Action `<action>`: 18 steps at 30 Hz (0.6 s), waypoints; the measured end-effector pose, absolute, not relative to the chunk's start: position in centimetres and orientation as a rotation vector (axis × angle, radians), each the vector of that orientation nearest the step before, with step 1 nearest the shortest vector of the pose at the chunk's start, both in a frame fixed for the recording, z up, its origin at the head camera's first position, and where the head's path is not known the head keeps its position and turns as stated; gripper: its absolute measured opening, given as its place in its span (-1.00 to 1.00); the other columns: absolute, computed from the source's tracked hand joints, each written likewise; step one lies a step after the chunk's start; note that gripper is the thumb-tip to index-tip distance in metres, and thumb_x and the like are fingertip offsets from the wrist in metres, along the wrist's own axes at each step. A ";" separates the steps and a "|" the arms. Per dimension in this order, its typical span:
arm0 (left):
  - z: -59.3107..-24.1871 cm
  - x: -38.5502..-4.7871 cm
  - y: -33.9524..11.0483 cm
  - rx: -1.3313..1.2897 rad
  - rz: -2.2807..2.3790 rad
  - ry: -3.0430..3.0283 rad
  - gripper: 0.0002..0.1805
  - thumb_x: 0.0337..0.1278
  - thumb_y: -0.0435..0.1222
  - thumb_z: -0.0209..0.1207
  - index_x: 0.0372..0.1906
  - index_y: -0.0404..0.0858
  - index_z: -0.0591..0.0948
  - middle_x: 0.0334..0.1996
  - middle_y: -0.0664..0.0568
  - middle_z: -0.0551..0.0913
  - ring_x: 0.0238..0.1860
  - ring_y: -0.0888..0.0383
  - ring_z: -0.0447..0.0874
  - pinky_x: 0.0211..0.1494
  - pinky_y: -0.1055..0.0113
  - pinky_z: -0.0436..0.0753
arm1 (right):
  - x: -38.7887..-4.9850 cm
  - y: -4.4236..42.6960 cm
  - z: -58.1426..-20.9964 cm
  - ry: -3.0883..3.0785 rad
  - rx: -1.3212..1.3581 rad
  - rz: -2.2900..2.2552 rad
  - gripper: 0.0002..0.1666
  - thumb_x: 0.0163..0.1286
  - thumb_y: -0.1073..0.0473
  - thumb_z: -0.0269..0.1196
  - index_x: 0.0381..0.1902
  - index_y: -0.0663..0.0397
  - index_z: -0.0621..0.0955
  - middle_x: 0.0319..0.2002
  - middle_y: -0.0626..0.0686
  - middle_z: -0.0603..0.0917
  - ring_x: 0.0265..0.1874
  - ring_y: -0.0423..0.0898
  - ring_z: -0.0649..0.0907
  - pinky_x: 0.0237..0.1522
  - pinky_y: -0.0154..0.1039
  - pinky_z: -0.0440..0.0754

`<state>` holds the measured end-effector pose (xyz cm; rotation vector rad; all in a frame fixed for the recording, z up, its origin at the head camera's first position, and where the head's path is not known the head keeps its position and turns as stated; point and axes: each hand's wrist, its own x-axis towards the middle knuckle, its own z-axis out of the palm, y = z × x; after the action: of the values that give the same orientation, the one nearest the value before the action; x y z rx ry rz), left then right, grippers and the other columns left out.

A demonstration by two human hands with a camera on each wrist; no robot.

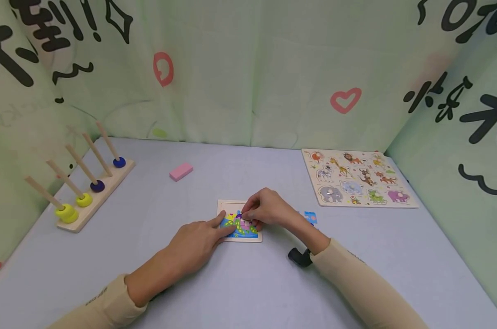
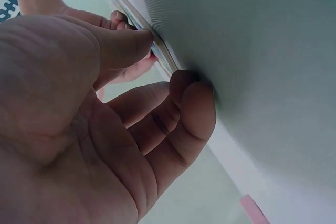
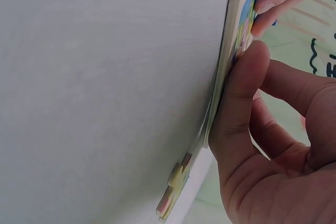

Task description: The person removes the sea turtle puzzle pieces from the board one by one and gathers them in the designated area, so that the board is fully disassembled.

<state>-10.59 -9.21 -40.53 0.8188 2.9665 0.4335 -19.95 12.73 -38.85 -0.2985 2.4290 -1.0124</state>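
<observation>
A small framed jigsaw puzzle (image 1: 240,239) with a colourful picture lies flat on the table. My left hand (image 1: 195,242) steadies it, thumb across the picture and index finger along the left side. In the left wrist view the other fingers (image 2: 197,111) bend loosely by the board's edge. Over the upper part of the picture, my right hand (image 1: 269,208) pinches a small puzzle piece, mostly hidden by the fingertips. A loose blue puzzle piece (image 1: 310,217) lies right of the frame; the right wrist view also shows a loose piece (image 3: 176,184) on the table.
At the left stands a wooden peg rack (image 1: 96,196) with yellow and blue rings. A pink block (image 1: 181,172) lies behind the puzzle. An animal puzzle board (image 1: 359,178) occupies the back right. Printed curtains (image 1: 248,82) enclose the table (image 1: 248,292).
</observation>
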 end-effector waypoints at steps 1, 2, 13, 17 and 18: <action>-40.5 -10.6 -9.2 0.819 0.435 2.964 -0.57 0.52 -0.20 0.23 0.39 0.04 0.65 0.47 -0.20 0.55 -0.02 -0.17 0.85 -0.18 0.04 0.76 | -20.0 12.7 -38.9 2.429 -0.299 -1.011 -0.94 0.39 0.28 0.45 -0.24 0.17 0.80 -0.53 0.02 0.70 -0.65 -0.20 0.63 -0.49 -0.33 0.71; -40.5 -10.6 -9.2 0.820 0.436 2.963 -0.57 0.52 -0.20 0.23 0.39 0.04 0.65 0.47 -0.21 0.55 -0.02 -0.17 0.85 -0.18 0.04 0.76 | -20.0 12.7 -38.9 2.429 -0.299 -1.009 -0.94 0.39 0.27 0.45 -0.24 0.17 0.80 -0.53 0.01 0.70 -0.65 -0.20 0.63 -0.49 -0.33 0.71; -40.5 -10.8 -9.3 0.822 0.453 2.939 -0.57 0.52 -0.20 0.23 0.40 0.04 0.65 0.48 -0.22 0.54 0.02 -0.19 0.85 -0.14 0.02 0.77 | -20.1 12.7 -38.8 2.425 -0.301 -1.001 -0.92 0.40 0.25 0.45 -0.23 0.18 0.79 -0.52 0.01 0.71 -0.63 -0.20 0.63 -0.48 -0.36 0.70; -40.5 -10.8 -9.3 0.817 0.458 2.928 -0.57 0.53 -0.20 0.22 0.40 0.04 0.64 0.49 -0.22 0.53 0.04 -0.19 0.85 -0.14 0.03 0.78 | -20.1 12.9 -38.7 2.426 -0.298 -1.021 -0.91 0.38 0.23 0.47 -0.24 0.15 0.80 -0.50 0.02 0.73 -0.60 -0.20 0.64 -0.45 -0.35 0.70; -40.5 -10.8 -9.3 0.816 0.461 2.926 -0.57 0.53 -0.19 0.22 0.40 0.04 0.65 0.49 -0.22 0.53 0.05 -0.19 0.84 -0.14 0.03 0.78 | -20.1 12.9 -38.7 2.425 -0.298 -1.028 -0.91 0.38 0.22 0.47 -0.24 0.15 0.80 -0.50 0.02 0.74 -0.59 -0.19 0.64 -0.44 -0.35 0.70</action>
<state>-10.82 -9.30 -40.50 0.8155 2.9256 0.4611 -20.13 12.92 -38.73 -0.2976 2.4250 -1.0276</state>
